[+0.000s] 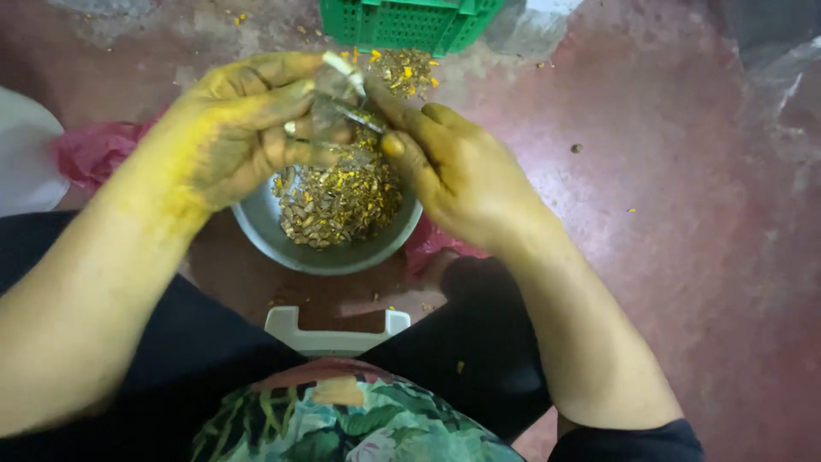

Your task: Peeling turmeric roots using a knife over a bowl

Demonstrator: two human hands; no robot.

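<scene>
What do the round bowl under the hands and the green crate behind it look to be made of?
The bowl looks like metal, perhaps aluminium or steel: dull grey, thin rim, soft sheen. The crate looks like moulded plastic: uniform bright green with a regular lattice of small holes. Both hands, left and right, work just above the bowl.

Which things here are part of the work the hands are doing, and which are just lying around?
In use: left hand and right hand, both closed on a small blade; metal bowl of peelings.

Lying about: green crate, pink bag, white stool.
</scene>
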